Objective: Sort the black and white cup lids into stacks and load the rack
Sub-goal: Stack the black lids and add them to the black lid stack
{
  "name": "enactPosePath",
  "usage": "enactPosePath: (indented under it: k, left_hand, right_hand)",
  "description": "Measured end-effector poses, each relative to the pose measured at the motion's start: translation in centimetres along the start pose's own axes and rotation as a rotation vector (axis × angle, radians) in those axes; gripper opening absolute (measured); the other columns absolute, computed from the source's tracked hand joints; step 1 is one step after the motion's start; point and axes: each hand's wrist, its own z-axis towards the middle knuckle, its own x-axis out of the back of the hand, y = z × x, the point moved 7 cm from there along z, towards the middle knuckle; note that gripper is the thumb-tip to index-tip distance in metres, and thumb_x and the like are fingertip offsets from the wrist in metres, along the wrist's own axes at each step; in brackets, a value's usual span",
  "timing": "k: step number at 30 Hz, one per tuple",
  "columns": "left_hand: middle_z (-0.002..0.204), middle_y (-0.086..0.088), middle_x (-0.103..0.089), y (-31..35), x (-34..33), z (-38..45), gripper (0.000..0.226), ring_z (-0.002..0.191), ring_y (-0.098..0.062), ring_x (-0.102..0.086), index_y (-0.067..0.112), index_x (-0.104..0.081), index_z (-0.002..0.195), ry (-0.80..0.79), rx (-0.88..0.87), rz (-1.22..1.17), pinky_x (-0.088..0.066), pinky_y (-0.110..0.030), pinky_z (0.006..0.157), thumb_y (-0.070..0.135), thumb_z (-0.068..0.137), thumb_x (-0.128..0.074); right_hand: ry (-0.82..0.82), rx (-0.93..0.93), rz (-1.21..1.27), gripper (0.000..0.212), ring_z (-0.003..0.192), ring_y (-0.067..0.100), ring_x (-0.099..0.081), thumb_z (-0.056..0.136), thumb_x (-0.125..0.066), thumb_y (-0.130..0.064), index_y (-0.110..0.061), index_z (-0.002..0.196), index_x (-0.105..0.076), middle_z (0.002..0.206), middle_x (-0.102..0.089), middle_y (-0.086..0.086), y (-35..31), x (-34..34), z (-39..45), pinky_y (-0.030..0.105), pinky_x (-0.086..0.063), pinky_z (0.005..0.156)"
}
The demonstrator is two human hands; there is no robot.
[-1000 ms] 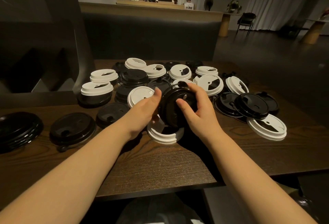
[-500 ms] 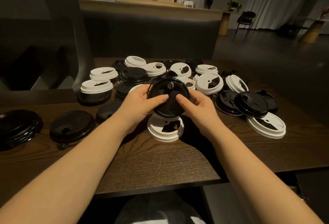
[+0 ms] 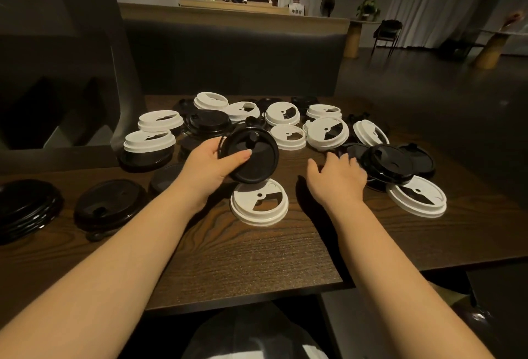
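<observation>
My left hand [image 3: 210, 163] grips a black lid [image 3: 253, 156], held tilted above the table, thumb across its top. Just below it lies a white lid [image 3: 259, 202] flat on the wood. My right hand [image 3: 337, 174] is off the black lid, fingers spread and relaxed, reaching toward the black lids [image 3: 388, 163] at the right; whether it touches them I cannot tell. Several white lids [image 3: 328, 133] and black lids [image 3: 210, 123] lie mixed across the far half of the table. A stack of black lids [image 3: 25, 207] sits at the far left.
A single black lid [image 3: 110, 207] lies left of my left forearm. Another white lid [image 3: 416, 196] lies at the right near the table [image 3: 245, 258] edge. A dark bench back stands behind the table. People sit far off at a counter.
My right hand let go of the black lid and moved right toward the black lids there. My left hand now holds that lid alone, a little to the left.
</observation>
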Motion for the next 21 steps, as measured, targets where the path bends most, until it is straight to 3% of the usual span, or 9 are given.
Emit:
enactPosePath:
  k: [4, 6, 13, 17, 21]
  left_hand:
    - [0.099, -0.005, -0.074, 0.1, 0.3, 0.2, 0.025, 0.093, -0.017, -0.071, 0.011, -0.066, 0.109, 0.045, 0.004, -0.009, -0.056, -0.041, 0.087, 0.019, 0.086, -0.069]
    - [0.097, -0.005, -0.074, 0.0, 0.6, 0.3, 0.021, 0.091, -0.018, -0.071, 0.012, -0.066, 0.105, 0.071, 0.008, -0.025, -0.057, -0.041, 0.086, 0.022, 0.086, -0.068]
    - [0.098, -0.006, -0.074, -0.3, 0.8, 0.4, 0.023, 0.093, -0.020, -0.071, 0.011, -0.066, 0.104, 0.093, 0.029, -0.039, -0.055, -0.046, 0.089, 0.027, 0.088, -0.067]
    - [0.098, -0.006, -0.074, -0.3, 0.8, 0.4, 0.023, 0.092, -0.019, -0.071, 0.012, -0.066, 0.103, 0.092, 0.033, -0.040, -0.055, -0.045, 0.089, 0.029, 0.089, -0.065]
    - [0.098, -0.005, -0.074, -0.5, 0.7, 0.4, 0.025, 0.093, -0.019, -0.071, 0.012, -0.066, 0.104, 0.086, 0.041, -0.052, -0.055, -0.045, 0.089, 0.032, 0.090, -0.063]
  right_hand:
    - [0.022, 0.155, 0.415, 0.059, 0.133, 0.028, -0.037, 0.098, -0.034, -0.052, -0.019, 0.147, -0.033, 0.138, -0.051, 0.011, -1.3, 0.3, -0.8, 0.044, -0.026, 0.110]
    - [0.056, 0.197, 0.520, 0.062, 0.133, 0.027, -0.038, 0.096, -0.032, -0.057, -0.023, 0.147, -0.034, 0.135, -0.054, 0.007, -1.5, 0.8, -0.9, 0.043, -0.024, 0.110]
    - [0.003, 0.176, 0.221, 0.064, 0.146, 0.020, -0.001, 0.093, -0.030, -0.064, -0.026, 0.143, -0.040, 0.157, -0.025, -0.001, -1.6, 0.2, -0.2, 0.048, -0.001, 0.114]
    - [0.205, 0.054, 0.265, 0.064, 0.146, 0.025, -0.002, 0.092, -0.045, -0.057, -0.024, 0.146, -0.033, 0.158, -0.018, 0.002, 0.0, 1.8, 0.6, 0.051, -0.006, 0.114]
    - [0.142, -0.132, 0.343, 0.084, 0.141, 0.034, -0.020, 0.086, -0.059, -0.055, -0.017, 0.150, -0.020, 0.152, -0.030, 0.012, 2.4, 1.8, 1.4, 0.050, -0.021, 0.110]
